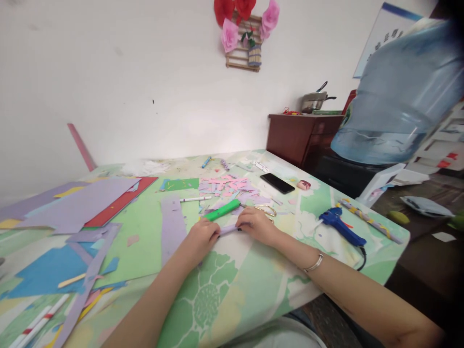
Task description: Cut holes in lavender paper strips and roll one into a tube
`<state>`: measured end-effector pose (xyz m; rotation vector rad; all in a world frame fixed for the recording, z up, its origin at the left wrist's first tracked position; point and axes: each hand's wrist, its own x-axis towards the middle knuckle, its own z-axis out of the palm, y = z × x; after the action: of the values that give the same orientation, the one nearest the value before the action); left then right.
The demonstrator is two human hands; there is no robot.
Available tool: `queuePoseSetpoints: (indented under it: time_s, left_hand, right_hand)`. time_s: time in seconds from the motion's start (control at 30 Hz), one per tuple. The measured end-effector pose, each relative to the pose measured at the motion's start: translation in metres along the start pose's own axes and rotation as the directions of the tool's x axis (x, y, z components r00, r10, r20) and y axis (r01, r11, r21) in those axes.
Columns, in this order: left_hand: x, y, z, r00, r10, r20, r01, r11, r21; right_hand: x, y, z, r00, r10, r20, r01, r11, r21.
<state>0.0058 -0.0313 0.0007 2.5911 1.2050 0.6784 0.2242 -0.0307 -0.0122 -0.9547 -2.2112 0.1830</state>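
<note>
Between my hands lies a narrow rolled piece of purple paper [228, 229], low over the tablecloth. My left hand [203, 237] pinches its left end with closed fingers. At the other end, my right hand [258, 225] has its fingers closed on the roll. A green utility knife [222, 210] lies just behind the roll, by my fingers. Beyond my right hand show the gold handles of scissors [268, 210], partly hidden by it. Left of my left hand is a purple paper strip [171, 227] on a green sheet [139, 241].
Pink and purple paper scraps [232, 186] lie farther back, beside a black phone [277, 183]. To the right rest a blue glue gun [342, 227] and a wrapped stick [369, 221]. Coloured sheets [83, 200] are stacked left. A water bottle [395, 96] stands beyond the table's right edge.
</note>
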Motion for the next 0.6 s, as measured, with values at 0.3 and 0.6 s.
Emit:
queuePoseSetpoints:
  time_s: [0.3, 0.6]
  left_hand:
    - [0.0, -0.002, 0.01, 0.998, -0.011, -0.057, 0.012, 1.0, 0.01]
    - [0.006, -0.002, 0.008, 0.998, -0.067, -0.019, 0.068, 0.995, 0.071]
  right_hand:
    - [0.008, -0.011, 0.017, 0.999, -0.003, 0.039, 0.006, 0.996, -0.095]
    - [0.017, -0.011, 0.02, 0.986, 0.138, 0.095, -0.135, 0.99, -0.038]
